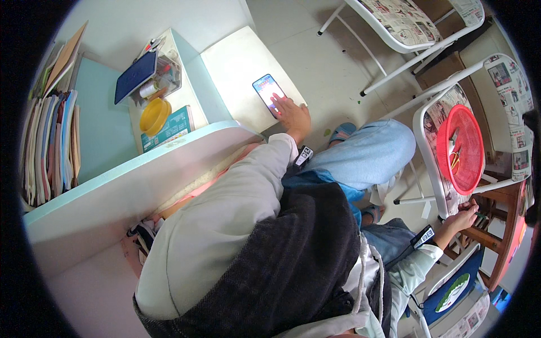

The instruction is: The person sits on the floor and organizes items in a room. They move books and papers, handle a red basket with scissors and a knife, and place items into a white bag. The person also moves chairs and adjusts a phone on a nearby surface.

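My left hand (pixel 292 116) lies palm down, its fingertips on the lit screen of a smartphone (pixel 263 88). The phone rests on a white tabletop (pixel 228 55) beside a raised shelf. Off to the right, my right hand (pixel 460 218) is curled around a thin dark green object (pixel 481 215), mostly hidden by the fingers. That hand is just below a red plastic mesh basket (pixel 473 143), by the edge of a folding chair seat (pixel 450 203). Inside the basket are small items, one with yellow loops (pixel 454 162) like scissor handles.
Left of the phone, the shelf holds a yellow round container (pixel 155 117), a teal book (pixel 175 126), a clear box of sundries (pixel 171 78) and a dark blue flat case (pixel 136 77). Books (pixel 50 143) stand farther left. Another folding chair (pixel 401 25) stands at the top right.
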A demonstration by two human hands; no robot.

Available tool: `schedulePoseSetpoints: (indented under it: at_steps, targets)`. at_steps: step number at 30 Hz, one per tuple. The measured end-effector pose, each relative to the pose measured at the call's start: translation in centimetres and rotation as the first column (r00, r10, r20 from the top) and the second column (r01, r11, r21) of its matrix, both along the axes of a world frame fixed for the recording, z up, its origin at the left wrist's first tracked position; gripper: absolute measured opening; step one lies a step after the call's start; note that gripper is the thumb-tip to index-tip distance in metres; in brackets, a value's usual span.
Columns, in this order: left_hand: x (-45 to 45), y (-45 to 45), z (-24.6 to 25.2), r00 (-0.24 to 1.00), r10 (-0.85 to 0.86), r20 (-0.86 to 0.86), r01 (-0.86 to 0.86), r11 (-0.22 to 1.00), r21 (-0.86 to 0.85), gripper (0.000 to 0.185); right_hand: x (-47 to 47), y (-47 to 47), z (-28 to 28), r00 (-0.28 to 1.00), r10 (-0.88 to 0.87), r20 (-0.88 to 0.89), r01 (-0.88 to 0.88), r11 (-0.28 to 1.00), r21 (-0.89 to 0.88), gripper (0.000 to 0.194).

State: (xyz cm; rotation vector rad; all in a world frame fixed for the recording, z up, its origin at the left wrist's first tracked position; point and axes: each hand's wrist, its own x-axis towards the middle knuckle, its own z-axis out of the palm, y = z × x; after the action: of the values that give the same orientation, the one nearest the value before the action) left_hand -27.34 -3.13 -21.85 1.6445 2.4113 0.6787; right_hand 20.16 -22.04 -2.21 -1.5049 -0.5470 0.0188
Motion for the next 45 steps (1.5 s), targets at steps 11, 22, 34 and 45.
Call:
schedulePoseSetpoints:
  at_steps: [11,22,34,45]
  targets:
    - [-1.0,1.0,-2.0,0.997,0.066,0.029,-0.067,0.996,0.066,0.062,0.6,-0.9,0.0,1.0,0.003,-0.008,-0.003,1.0,-0.001,0.028]
    - [8.1,3.6,5.1,0.907,-0.264,0.327,0.148,0.928,0.341,0.042,0.6,-0.9,0.0,0.998,-0.064,-0.017,0.064,0.998,-0.02,0.026]
    - [24.5,4.6,18.7,0.172,-0.942,0.29,0.615,0.333,0.715,0.028,2.5,-1.6,-2.8,0.987,-0.102,0.123,0.131,0.955,-0.267,0.03]
    - [30.1,5.8,15.1,0.124,-0.899,0.42,0.548,0.414,0.726,0.033,1.5,-2.3,-2.5,0.94,-0.151,0.307,0.246,0.923,-0.298,0.041]
